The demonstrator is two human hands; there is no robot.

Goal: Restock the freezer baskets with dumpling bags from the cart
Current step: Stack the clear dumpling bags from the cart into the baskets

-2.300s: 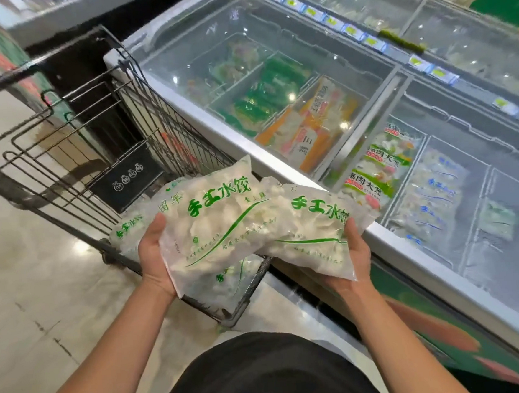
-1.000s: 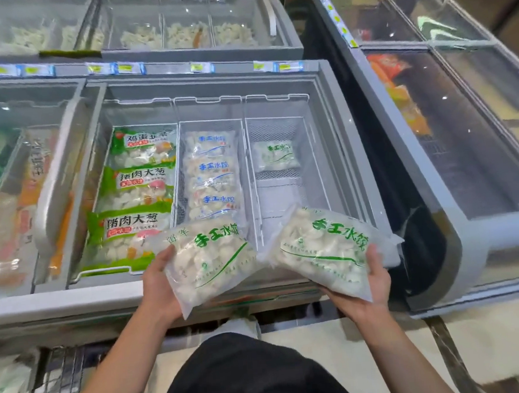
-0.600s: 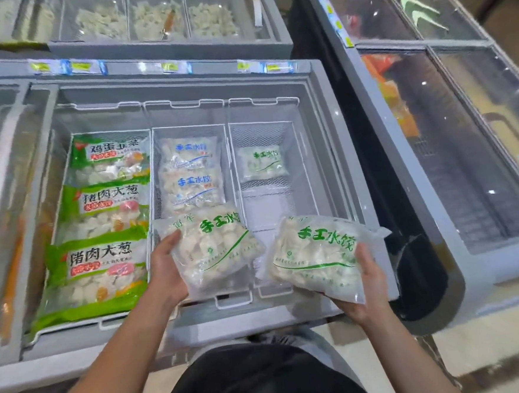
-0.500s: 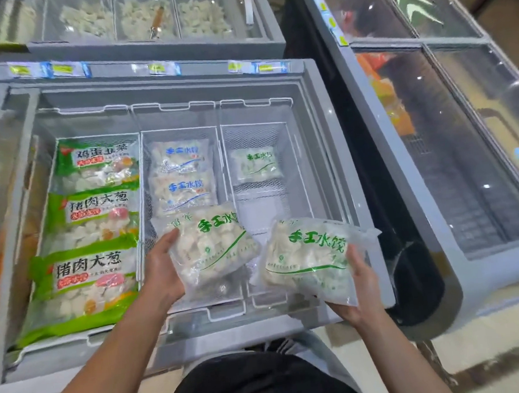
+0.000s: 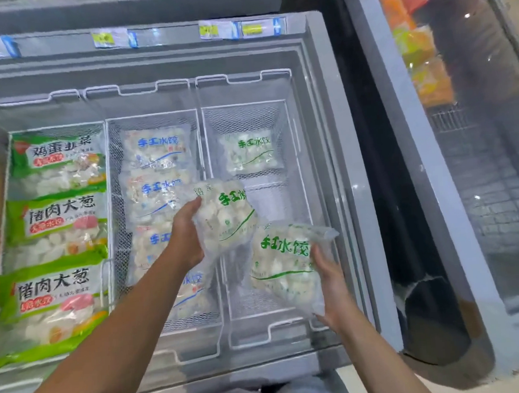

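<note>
Each grip grasps a clear, green-lettered bag of white dumplings: left hand (image 5: 184, 239) one bag (image 5: 224, 217); right hand (image 5: 332, 285) another (image 5: 283, 263), above the white wire basket (image 5: 269, 338)

price tags (image 5: 216, 30): freezer's far rim | neighbouring glass-lidded freezer (image 5: 476, 150): right, orange packs (image 5: 421, 62) inside

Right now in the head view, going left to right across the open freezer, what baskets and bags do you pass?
Left basket of green-labelled bags → middle basket of blue-lettered bags → bag in the left hand → bag in the right hand, both over the right basket → closed glass freezer.
</note>
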